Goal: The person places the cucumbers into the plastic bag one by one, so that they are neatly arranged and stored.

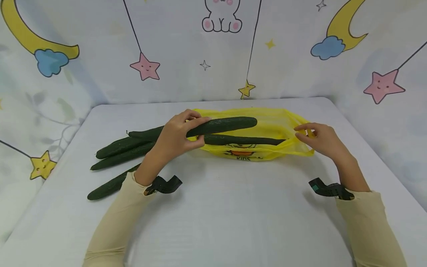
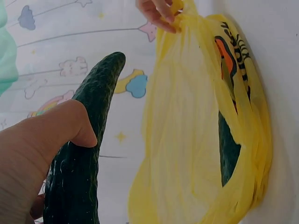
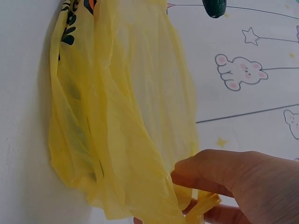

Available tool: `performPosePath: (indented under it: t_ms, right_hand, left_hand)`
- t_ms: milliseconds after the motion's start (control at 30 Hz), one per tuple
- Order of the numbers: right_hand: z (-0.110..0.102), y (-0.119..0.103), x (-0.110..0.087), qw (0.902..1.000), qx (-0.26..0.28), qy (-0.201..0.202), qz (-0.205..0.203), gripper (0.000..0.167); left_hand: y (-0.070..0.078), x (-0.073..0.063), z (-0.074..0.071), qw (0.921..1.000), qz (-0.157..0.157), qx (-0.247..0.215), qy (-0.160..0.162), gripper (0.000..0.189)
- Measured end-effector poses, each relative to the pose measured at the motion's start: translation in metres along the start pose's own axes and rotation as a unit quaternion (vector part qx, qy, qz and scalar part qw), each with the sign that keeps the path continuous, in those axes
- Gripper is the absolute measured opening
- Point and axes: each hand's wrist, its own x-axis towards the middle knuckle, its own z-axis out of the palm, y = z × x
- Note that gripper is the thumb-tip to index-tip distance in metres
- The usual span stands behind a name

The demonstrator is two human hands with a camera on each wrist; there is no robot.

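Note:
My left hand (image 1: 175,135) grips a dark green cucumber (image 1: 230,125) from the side, thumb on the near face in the left wrist view. The cucumber's front end points right, above the mouth of a yellow plastic bag (image 1: 287,148). A second cucumber (image 1: 243,140) lies lengthwise in the bag's opening; its left end is hidden by my left hand. At the bag's right end, my right hand (image 1: 323,140) pinches the gathered plastic handle (image 3: 203,207) between thumb and fingers. The bag lies on its side, mouth spread, with printing on its near face.
Left of my left hand, several cucumbers lie on the white table (image 1: 233,207), among them one cucumber (image 1: 113,185) nearest the front, partly hidden by my forearm. A patterned cloth backdrop (image 1: 186,44) with moons and stars stands behind the table.

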Motion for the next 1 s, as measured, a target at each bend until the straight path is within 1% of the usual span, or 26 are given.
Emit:
performPosePath:
  t_ms: [100, 267, 433, 533, 667, 767, 867, 1000]
  right_hand:
    - [0.0, 0.0, 0.0, 1.0, -0.001, -0.004, 0.006, 0.038]
    - [0.001, -0.001, 0.001, 0.9996, 0.0, -0.016, 0.022, 0.04]
    - [0.0, -0.002, 0.002, 0.9993, -0.004, -0.022, 0.029, 0.041]
    - [0.0, -0.001, 0.002, 0.9993, -0.002, -0.022, 0.031, 0.042]
    - [0.0, 0.0, 0.0, 0.9993, 0.0, -0.02, 0.03, 0.041]
    - [-0.001, -0.001, 0.0, 0.9993, 0.003, -0.019, 0.031, 0.041]
    - [-0.001, -0.001, 0.0, 0.9994, 0.003, -0.018, 0.031, 0.04]
    - [-0.003, -0.001, 0.0, 0.9994, 0.004, -0.018, 0.03, 0.04]
  left_hand:
    - [0.004, 0.003, 0.005, 0.9999, 0.016, -0.003, -0.005, 0.039]
    - [0.012, 0.009, 0.013, 0.9989, 0.038, -0.013, -0.025, 0.04]
    - [0.02, 0.019, 0.02, 0.9972, 0.068, -0.014, -0.026, 0.039]
    - [0.025, 0.024, 0.026, 0.9962, 0.081, -0.013, -0.029, 0.039]
    - [0.032, 0.029, 0.034, 0.9949, 0.09, -0.014, -0.043, 0.039]
    - [0.037, 0.033, 0.041, 0.9932, 0.103, -0.018, -0.051, 0.038]
    - [0.04, 0.038, 0.048, 0.9909, 0.122, -0.02, -0.053, 0.036]
    - [0.044, 0.044, 0.056, 0.9885, 0.139, -0.026, -0.054, 0.036]
